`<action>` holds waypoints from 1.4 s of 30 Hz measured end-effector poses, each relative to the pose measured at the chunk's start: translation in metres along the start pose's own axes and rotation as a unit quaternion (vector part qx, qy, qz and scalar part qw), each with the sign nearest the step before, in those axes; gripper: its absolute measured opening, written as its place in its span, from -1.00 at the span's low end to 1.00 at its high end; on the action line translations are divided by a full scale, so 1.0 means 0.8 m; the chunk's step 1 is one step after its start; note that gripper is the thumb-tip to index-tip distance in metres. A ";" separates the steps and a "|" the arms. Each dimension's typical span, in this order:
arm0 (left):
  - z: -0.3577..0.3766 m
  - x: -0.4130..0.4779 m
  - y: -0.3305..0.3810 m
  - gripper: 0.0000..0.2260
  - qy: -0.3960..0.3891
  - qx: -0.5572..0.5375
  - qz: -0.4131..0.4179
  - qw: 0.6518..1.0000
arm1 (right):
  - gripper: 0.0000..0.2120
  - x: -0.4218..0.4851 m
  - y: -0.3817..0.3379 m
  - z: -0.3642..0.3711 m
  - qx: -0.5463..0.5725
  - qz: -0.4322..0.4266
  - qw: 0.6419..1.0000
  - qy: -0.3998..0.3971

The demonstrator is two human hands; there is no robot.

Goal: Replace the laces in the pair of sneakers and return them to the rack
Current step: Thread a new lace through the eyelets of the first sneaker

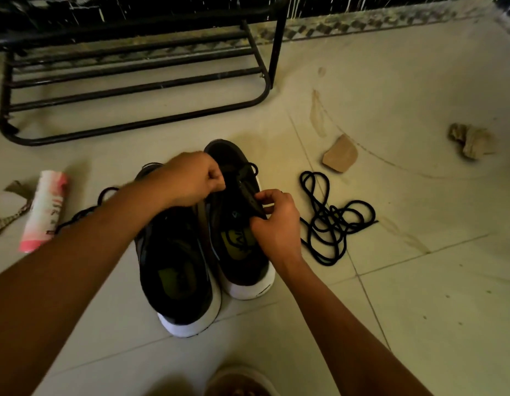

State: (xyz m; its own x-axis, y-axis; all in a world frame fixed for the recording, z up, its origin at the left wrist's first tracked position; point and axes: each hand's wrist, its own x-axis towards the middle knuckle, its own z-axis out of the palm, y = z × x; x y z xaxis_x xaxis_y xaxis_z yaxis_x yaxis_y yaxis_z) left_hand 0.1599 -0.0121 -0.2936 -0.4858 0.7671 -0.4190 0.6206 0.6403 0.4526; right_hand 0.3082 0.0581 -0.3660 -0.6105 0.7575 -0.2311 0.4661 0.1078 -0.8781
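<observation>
Two black sneakers with white soles stand side by side on the tiled floor, heels toward me: the left sneaker [176, 275] and the right sneaker [236, 241]. My left hand [191, 178] pinches a black lace at the right sneaker's upper eyelets. My right hand [276, 221] pinches the sneaker's tongue or eyelet edge lower down. A loose black lace [331, 218] lies tangled on the floor right of the shoes. Another black lace [85, 210] trails left of the left sneaker, partly hidden by my forearm.
A black metal shoe rack [134, 81] stands behind the shoes. A pink and white tube [44, 210] lies at the left beside cloth scraps. A tan block [339, 154] and a crumpled rag [470, 140] lie at the right. A foot [239, 381] shows at the bottom.
</observation>
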 end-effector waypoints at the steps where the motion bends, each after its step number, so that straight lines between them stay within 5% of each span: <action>1: -0.011 -0.005 -0.006 -0.92 -0.058 -0.017 0.014 0.998 | -0.68 0.000 0.001 0.002 0.000 0.001 1.000 0.005; 5: -0.047 -0.026 -0.039 -0.89 -0.329 -0.087 0.029 0.940 | -0.65 0.002 0.005 0.011 -0.010 0.001 1.000 0.021; 8: -0.046 -0.038 -0.045 -0.92 -0.453 -0.080 0.006 0.888 | -0.63 0.003 0.009 0.016 -0.021 -0.005 0.999 0.034; 18: -0.017 -0.038 0.004 -0.91 -0.515 0.007 0.000 0.857 | -0.62 0.001 0.004 0.020 -0.041 0.000 0.998 0.042; 24: -0.011 -0.042 0.015 -0.87 -0.380 -0.008 -0.010 0.925 | -0.62 0.006 0.002 0.005 -0.023 0.019 0.999 -0.012; 27: -0.017 -0.035 0.013 -0.89 -0.170 0.067 0.020 0.983 | -0.59 0.010 -0.001 -0.012 -0.015 0.031 0.996 -0.088; 29: -0.014 -0.032 0.010 -0.96 -0.003 0.111 0.033 0.993 | -0.55 0.011 -0.006 -0.024 -0.006 0.041 0.989 -0.145; 31: -0.005 -0.029 0.009 -0.89 0.083 0.119 0.054 0.988 | -0.56 0.009 -0.009 -0.034 -0.025 0.043 0.983 -0.175; 35: 0.015 -0.026 0.009 -0.69 0.069 0.101 0.011 0.992 | -0.73 0.000 -0.018 -0.050 -0.093 -0.025 0.983 -0.155; 38: 0.018 -0.024 0.005 -0.76 0.047 -0.052 -0.063 0.996 | -0.86 -0.013 -0.030 -0.058 -0.193 -0.088 0.957 -0.199; 42: 0.016 -0.024 0.001 -0.85 0.048 -0.189 -0.104 0.975 | -0.72 -0.021 -0.040 -0.058 -0.334 -0.114 0.904 -0.239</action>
State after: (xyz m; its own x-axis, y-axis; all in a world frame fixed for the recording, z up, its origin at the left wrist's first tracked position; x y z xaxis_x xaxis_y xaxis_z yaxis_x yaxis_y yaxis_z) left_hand 0.1778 -0.0266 -0.2951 -0.6443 0.6068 -0.4655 0.2397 0.7382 0.6305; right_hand 0.3334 0.0721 -0.3147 -0.8725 0.3182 -0.3708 0.4782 0.7125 -0.5135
